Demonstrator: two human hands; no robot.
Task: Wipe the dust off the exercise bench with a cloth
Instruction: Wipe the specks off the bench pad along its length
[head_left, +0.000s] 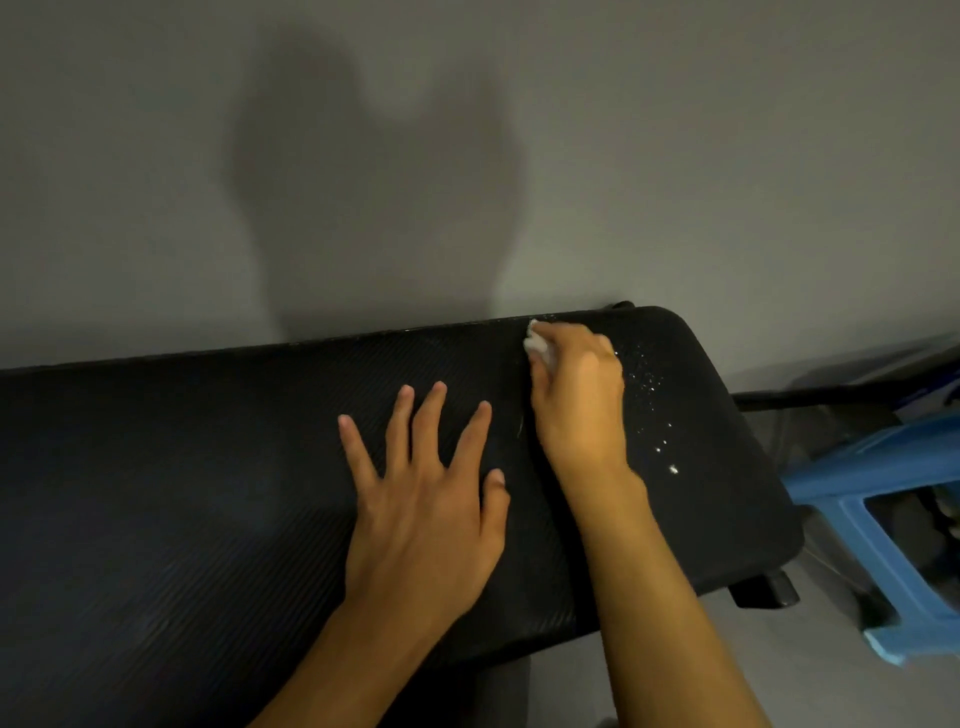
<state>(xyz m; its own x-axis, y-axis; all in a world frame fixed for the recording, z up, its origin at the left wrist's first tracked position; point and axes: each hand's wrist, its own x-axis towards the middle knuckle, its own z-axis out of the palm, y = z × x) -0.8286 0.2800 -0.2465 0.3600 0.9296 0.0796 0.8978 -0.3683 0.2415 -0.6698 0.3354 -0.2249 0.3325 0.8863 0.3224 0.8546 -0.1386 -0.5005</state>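
The exercise bench (208, 493), a black padded surface with a fine ribbed texture, is seen stretched across the view from the left edge to its rounded end at the right, set close against a grey wall (727, 156). The left hand (421, 499) is laid flat on the padding near the middle, fingers straight and spread, nothing held. The right hand (576, 395) is closed around a small white cloth (535, 340), which is pressed to the padding at the far edge of the bench, near the wall. White specks (660, 415) are scattered over the padding just right of that hand. A blue plastic stool (883, 519) is seen on the floor beside the bench's right end. A shadow (374, 171) is cast on the wall.
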